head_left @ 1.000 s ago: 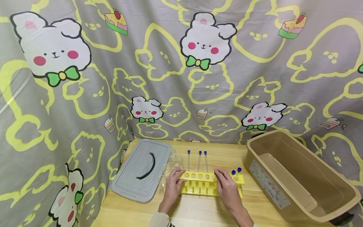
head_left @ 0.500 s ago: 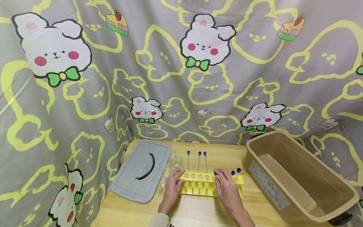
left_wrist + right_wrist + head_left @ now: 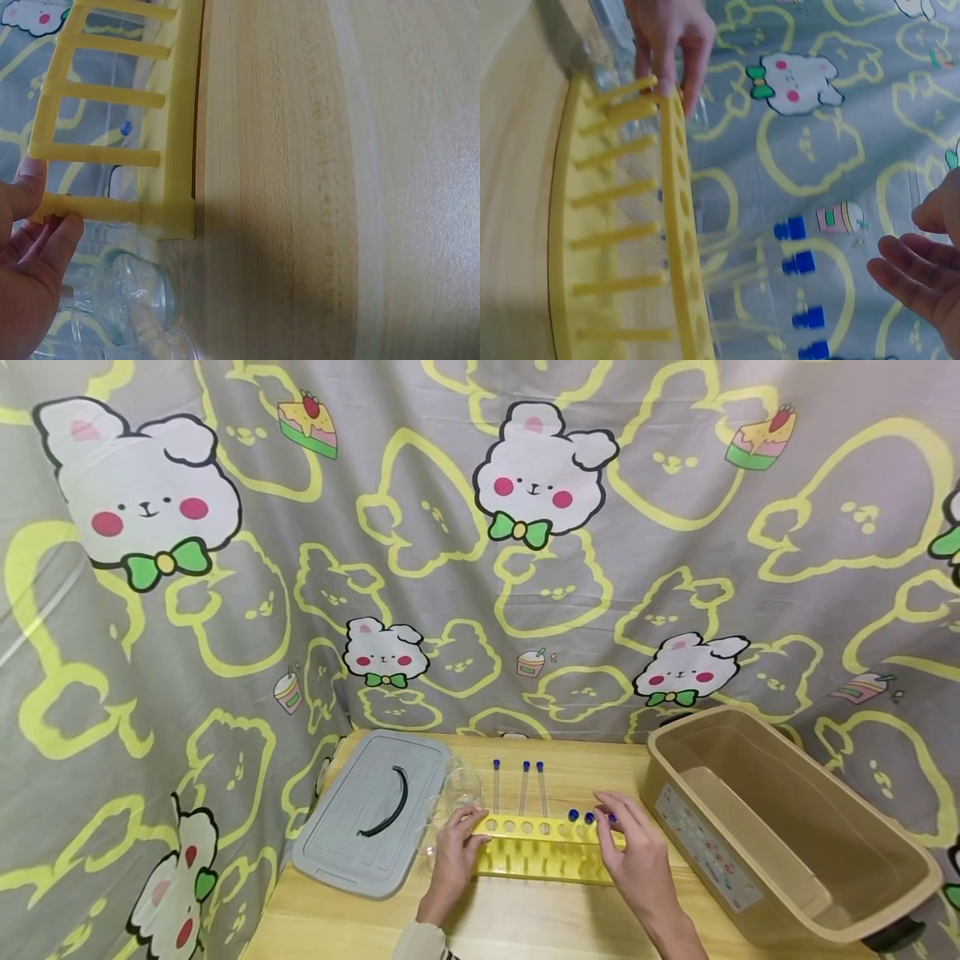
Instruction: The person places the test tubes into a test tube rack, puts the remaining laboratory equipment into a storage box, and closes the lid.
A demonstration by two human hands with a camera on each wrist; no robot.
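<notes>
On the far left, the grey lid [image 3: 371, 814] lies flat, with clear glassware [image 3: 463, 787] just beside its right edge, so room is tight there. Next comes the left hand [image 3: 453, 852], gripping the left end of the yellow rack [image 3: 536, 838], which stands upright mid-table. A broad stretch of wooden table [image 3: 525, 918] runs from its front edge; behind it, three loose tubes [image 3: 524, 789] with blue caps take up space. And the rack itself: glossy, round holes along the upper plate, slim pegs below, blue-capped standing tubes [image 3: 573, 816] towards the right. There's the right hand [image 3: 633, 843], free, fingers loosely extended near those caps! A narrow strip of wood, then the tan bin [image 3: 810, 793], open-topped, its long edge slanting away.
</notes>
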